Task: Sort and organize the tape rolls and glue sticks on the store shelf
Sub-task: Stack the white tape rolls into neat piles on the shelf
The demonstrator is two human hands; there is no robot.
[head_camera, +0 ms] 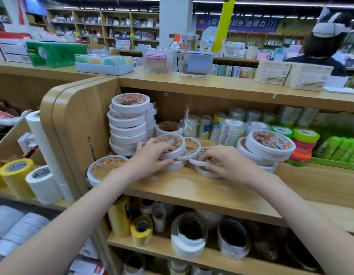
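Nearest the lens, two bare forearms rose from the bottom corners of the frame toward its centre. We found the left hand [150, 155] gripping a small white tape roll with a red-and-yellow printed core [170, 145], fingers curled over its rim, thumb underneath; that roll sat on top of another white roll. We found the right hand [221, 160] just beside it, its fingers curled onto a thin white tape ring [200, 162] lying over further small rolls. A third small white roll [192, 148] leaned between the two hands.

All of these rested on the light wooden middle shelf board [192, 187], at frame centre. To the left of centre stood a tall stack of white tape rolls [128, 124] against the shelf's side panel, with one large white roll [104, 167] tilted at the board's left edge. Right of centre lay a short pile of wide white rolls [265, 147], touching neon green and orange rolls [303, 145] further right. Clear tape rolls [229, 128] lined the back. We could not identify glue sticks with certainty.
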